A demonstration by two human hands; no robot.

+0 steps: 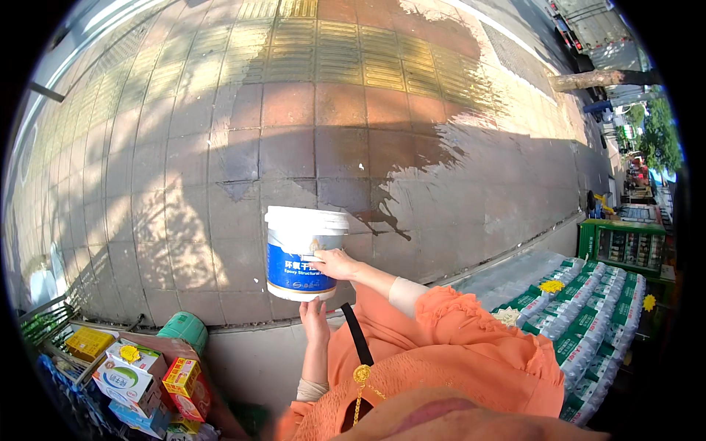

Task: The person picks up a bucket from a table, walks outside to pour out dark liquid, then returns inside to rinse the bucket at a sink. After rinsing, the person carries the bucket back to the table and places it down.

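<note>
I hold a white plastic bucket (303, 237) with a blue label, its rim end pointing away from me and its base toward my body. At its base, the fingers of my left hand (314, 317) press against the bottom edge from below. My right hand (335, 263) is closed at the right side of the bucket, apparently on its handle; the fingers partly cover the label. The inside of the bucket is hidden from this view. Beyond it, a dark wet patch (342, 151) with splashed edges spreads over the paving tiles.
Cartons (132, 378) and a green basket (184, 332) stand at lower left. Stacked packs of bottled water (581, 316) are on the right, with a green drinks fridge (625, 246) behind. A tree trunk (603, 79) rises at far right. Yellow tactile tiles (334, 55) cross the pavement.
</note>
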